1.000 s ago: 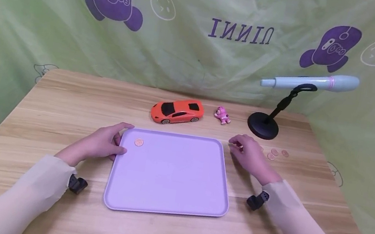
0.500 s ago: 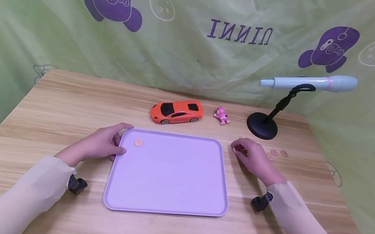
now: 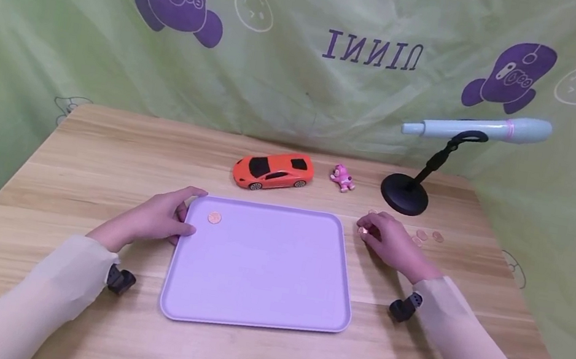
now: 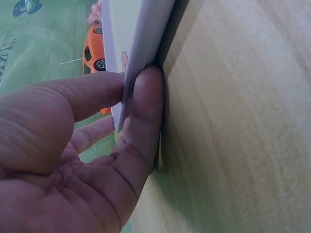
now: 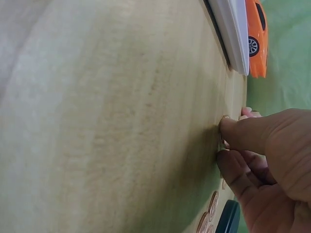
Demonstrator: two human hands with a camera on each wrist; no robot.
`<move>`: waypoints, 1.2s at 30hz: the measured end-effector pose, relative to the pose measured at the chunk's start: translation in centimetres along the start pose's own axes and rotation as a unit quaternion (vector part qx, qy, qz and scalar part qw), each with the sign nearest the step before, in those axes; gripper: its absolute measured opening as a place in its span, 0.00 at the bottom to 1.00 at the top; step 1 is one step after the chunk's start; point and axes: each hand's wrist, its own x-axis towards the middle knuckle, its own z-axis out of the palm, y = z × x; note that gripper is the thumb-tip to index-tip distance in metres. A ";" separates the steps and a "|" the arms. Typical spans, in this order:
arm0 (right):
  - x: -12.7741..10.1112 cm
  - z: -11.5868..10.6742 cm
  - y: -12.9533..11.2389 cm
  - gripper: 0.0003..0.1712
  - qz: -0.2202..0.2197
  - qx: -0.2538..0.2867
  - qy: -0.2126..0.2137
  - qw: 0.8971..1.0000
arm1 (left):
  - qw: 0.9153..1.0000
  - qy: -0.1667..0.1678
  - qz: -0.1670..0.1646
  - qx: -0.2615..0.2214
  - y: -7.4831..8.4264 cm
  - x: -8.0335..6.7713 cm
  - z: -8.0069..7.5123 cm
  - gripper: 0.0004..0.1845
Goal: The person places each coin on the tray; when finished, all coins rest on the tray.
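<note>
A lilac tray [image 3: 263,269] lies on the table, bearing one copper-coloured coin [image 3: 214,217] near its far left corner. My left hand [image 3: 162,216] grips the tray's left rim; in the left wrist view its thumb [image 4: 99,92] is on top and a finger is underneath. Just right of the tray, my right hand [image 3: 390,241] pinches another coin [image 3: 363,231] low over the wood. Whether that coin still touches the table cannot be told. Several loose coins [image 3: 422,234] lie right of this hand, partly hidden, and one coin [image 3: 372,211] shows just behind it.
Behind the tray stand an orange toy car [image 3: 273,171] and a small pink toy figure [image 3: 342,178]. A light blue microphone [image 3: 477,129] rests on a black stand [image 3: 405,194] at the back right. A green printed curtain [image 3: 278,97] hangs behind the table.
My right hand has shifted slightly right and toward me from beside the tray, and a coin now shows between its fingertips. The left hand and tray stay put.
</note>
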 end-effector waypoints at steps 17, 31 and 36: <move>-0.6 -0.4 0.2 0.09 0.011 0.046 0.024 0.999 | 1.000 0.000 0.000 -0.003 -0.2 0.1 0.3 0.41; 3.1 0.5 -4.3 0.16 0.089 0.242 0.005 0.966 | 1.000 0.000 0.002 -0.004 -0.5 0.0 0.2 0.42; 5.1 2.0 -7.5 0.14 0.056 0.282 -0.005 0.958 | 1.000 0.001 0.005 -0.007 -0.3 -0.1 0.2 0.41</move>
